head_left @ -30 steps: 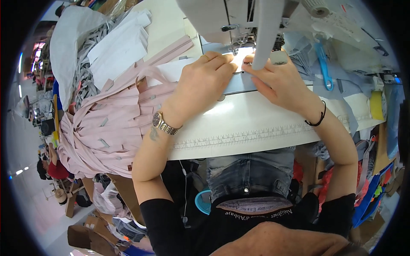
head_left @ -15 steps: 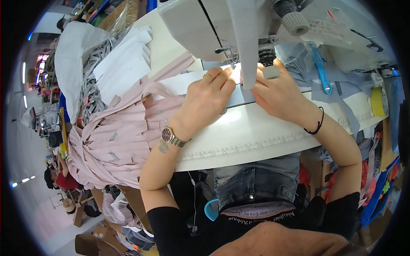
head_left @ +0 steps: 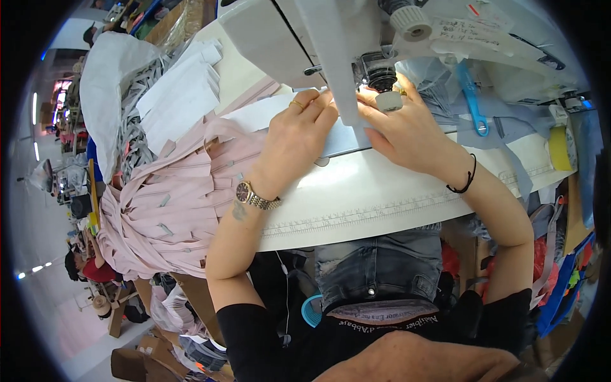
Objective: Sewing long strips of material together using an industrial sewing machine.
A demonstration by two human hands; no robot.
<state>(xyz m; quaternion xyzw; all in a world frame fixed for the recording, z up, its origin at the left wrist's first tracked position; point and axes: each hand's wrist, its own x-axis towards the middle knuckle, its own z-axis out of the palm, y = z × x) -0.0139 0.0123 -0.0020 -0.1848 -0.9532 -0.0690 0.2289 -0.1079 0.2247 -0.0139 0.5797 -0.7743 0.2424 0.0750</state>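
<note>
Over my remote feed: left hand [head_left: 298, 141] curled at the white strip [head_left: 259, 114], left of the sewing machine [head_left: 328, 44]; right hand [head_left: 410, 130] partly behind it. I cannot tell either grip. Uneven pull could skew the strip; fingers straying beneath the machine could be punctured.

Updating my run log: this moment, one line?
left hand: at white strip | right hand: partly behind sewing machine | pink strips: piled left

- Sewing machine [head_left: 273, 44]: on the table [head_left: 356, 178], far side.
- Flat strip [head_left: 258, 114]: extends leftward from the left hand [head_left: 302, 130].
- Zipper strips [head_left: 188, 188]: heaped at the table's left.
- Sheet stack [head_left: 181, 83]: behind the zipper strips.
- Tape roll [head_left: 560, 149]: table's right, beyond the right hand [head_left: 410, 134].
</note>
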